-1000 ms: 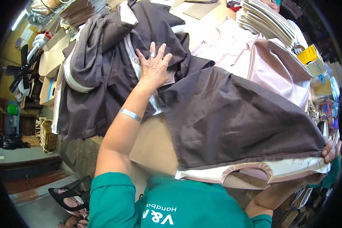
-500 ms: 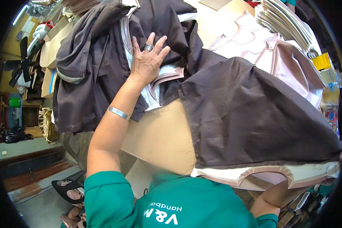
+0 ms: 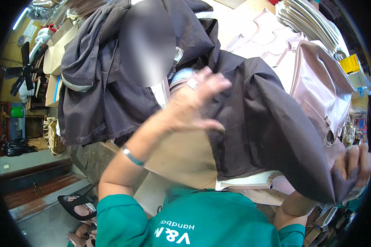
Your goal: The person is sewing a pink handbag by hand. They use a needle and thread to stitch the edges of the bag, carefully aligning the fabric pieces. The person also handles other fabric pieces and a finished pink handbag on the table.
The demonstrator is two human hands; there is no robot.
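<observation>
My left hand [image 3: 196, 96], smeared by motion, is raised over the table with its fingers spread and nothing in them. It hovers between the bunched dark brown cloth [image 3: 107, 103] and another dark brown cloth piece [image 3: 268, 123] that stretches across to the right. At the far right my right hand [image 3: 350, 166] has its fingers wrapped round the corner of this second cloth piece. Under that cloth's near edge shows a white panel [image 3: 247, 182] with pink trim. A pink leather bag piece [image 3: 323, 82] lies beyond it, partly covered.
Flat white and pink panels [image 3: 272, 35] lie at the back, beside a stack of pale sheets [image 3: 309, 24]. A yellow box [image 3: 349, 64] stands at the right edge. On the left are a black fan [image 3: 24, 70] and a wicker basket [image 3: 53, 136]. The tan tabletop [image 3: 185, 158] shows near me.
My left hand has lifted off the bunched cloth and swung right and nearer. My right hand, earlier hidden, now shows with the cloth corner pulled up, uncovering more of the pink bag piece.
</observation>
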